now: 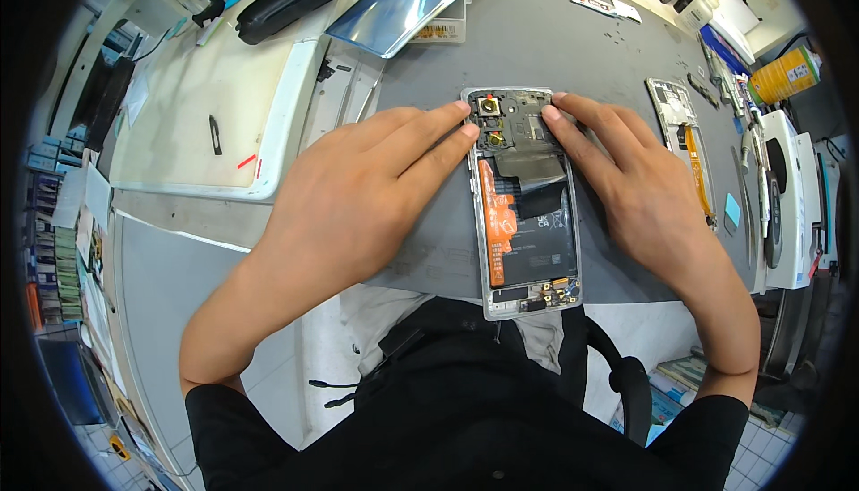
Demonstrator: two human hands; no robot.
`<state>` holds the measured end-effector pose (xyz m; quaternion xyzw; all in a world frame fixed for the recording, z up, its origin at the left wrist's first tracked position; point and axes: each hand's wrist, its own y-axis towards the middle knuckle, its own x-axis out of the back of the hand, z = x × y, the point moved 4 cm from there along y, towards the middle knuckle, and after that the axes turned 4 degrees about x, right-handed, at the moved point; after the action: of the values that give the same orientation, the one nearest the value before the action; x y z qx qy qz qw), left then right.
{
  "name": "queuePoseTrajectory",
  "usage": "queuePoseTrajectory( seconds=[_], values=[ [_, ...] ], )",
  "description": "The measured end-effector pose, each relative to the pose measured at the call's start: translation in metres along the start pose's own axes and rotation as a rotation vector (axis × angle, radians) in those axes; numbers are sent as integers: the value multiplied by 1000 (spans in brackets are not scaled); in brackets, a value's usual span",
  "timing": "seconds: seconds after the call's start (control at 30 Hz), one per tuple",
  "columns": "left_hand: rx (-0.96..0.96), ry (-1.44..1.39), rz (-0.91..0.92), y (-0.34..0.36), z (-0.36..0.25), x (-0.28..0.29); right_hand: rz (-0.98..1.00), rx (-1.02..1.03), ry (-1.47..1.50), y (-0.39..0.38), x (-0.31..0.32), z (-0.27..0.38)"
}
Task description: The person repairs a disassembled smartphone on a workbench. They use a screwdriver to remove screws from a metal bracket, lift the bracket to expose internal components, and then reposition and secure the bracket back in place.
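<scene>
Touching the opened phone (548, 245), at the six o'clock edge of the table (537, 52), with left hand (349, 187) and right hand (646, 179) near its eleven and one o'clock corners, with grip impossible to tell, perhaps risking a slide from uneven pressing.

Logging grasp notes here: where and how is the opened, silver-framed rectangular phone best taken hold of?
Probably by the long silver side edges of the phone, left hand from the left, right hand from the right: it is narrow, both edges face the hands, and exposed parts fill the middle.
</scene>
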<state>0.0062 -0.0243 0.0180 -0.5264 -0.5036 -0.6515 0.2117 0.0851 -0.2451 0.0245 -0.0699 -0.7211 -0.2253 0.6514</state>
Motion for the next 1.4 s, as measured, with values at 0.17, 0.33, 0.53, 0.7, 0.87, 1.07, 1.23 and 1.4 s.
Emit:
queuePoseTrajectory(
  seconds=[0.17, 0.33, 0.53, 0.7, 0.87, 1.07, 1.23, 1.4],
  values=[
    [7, 1, 13, 2, 0, 4, -16, 33, -26, 0, 0, 2],
    [-15, 90, -14, 8, -13, 3, -10, 28, -13, 0, 1, 1],
    [1, 131, -12, 10, -20, 4, 14, 44, 137, -6, 0, -14],
    [5, 120, -32, 8, -18, 1, 22, 104, 135, -12, 1, -20],
    [-7, 101, -40, 9, -16, -1, 32, 116, 154, -13, 0, -23],
    [-4, 75, -54, 8, -14, -2, 11, 106, 182, -10, 1, -25],
    [0, 44, -78, 7, -11, -3, 11, 85, 245, -7, 1, -26],
    [34, 29, -70, 7, -12, -3, 41, 79, 317, -3, 1, -34]
  ],
)
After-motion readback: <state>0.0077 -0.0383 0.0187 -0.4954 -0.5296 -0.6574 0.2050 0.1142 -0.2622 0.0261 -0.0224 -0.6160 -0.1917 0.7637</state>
